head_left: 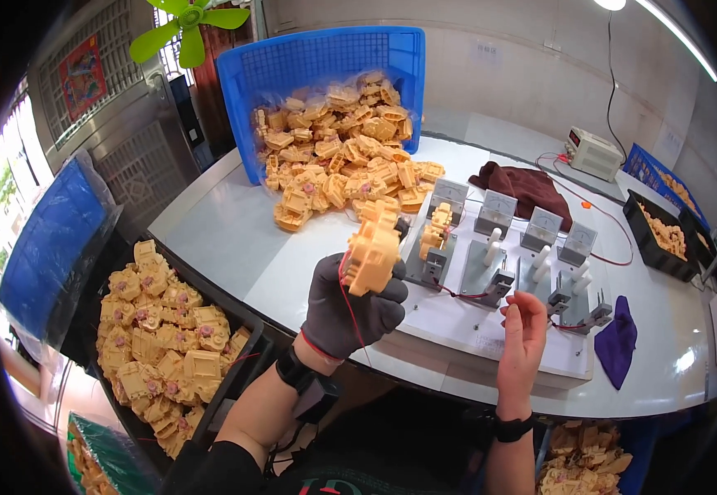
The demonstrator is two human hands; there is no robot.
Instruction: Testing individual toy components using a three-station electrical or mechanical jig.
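Observation:
My left hand (350,309), in a dark grey glove, is closed around a yellow plastic housing (374,247). Thin red wires (350,309) trail down from that housing past the wrist. Bare and slightly curled, my right hand (523,334) is raised at the front edge of a white test board (457,326); its fingers are apart and I see nothing in them. On this board stand several grey panel meters (497,211) and metal fixtures with white posts (540,266). Another yellow housing (436,231) sits upright in the leftmost fixture, just beyond my left hand.
A tipped blue crate (228,107) spills yellow housings (325,165) onto the table. At left, a black crate (247,330) holds more. A brown cloth (527,186), power supply (595,153), black tray (663,262) of small parts and purple cloth (616,346) lie to the right.

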